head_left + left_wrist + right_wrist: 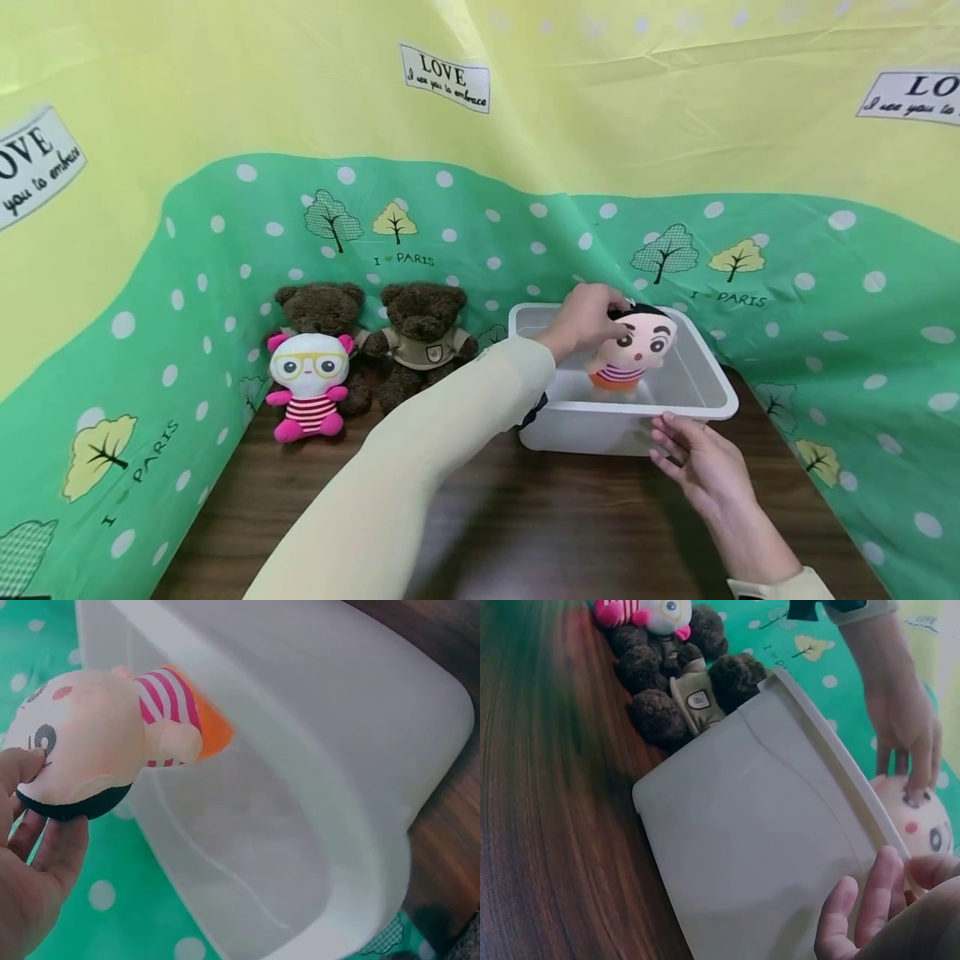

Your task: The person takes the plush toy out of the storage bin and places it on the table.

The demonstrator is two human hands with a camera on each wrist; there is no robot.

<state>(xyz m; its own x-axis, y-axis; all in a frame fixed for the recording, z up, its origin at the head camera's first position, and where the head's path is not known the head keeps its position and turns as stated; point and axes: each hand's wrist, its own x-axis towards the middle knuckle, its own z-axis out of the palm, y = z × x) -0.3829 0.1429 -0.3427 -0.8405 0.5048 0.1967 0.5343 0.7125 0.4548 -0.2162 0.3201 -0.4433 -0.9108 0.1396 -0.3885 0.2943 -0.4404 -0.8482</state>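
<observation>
My left hand (588, 318) grips a cartoon boy doll (639, 346) by the top of its head. The doll has black hair, thick eyebrows, a pink striped shirt and orange bottoms. It is upright inside the opening of a white plastic bin (585, 429); whether it touches the bottom I cannot tell. In the left wrist view the thumb lies on the doll's face (90, 742) and the fingers are behind the dark hair. At the bin's front rim my right hand (705, 462) pinches the edge, thumb over the rim and fingers against the outer wall (757, 825).
Left of the bin, two brown teddy bears (423, 329) in beige shirts sit against the green and yellow cloth backdrop (480, 183). A pink and white panda plush (309, 383) with yellow glasses sits before the left bear. All stand on a dark wooden table (547, 525).
</observation>
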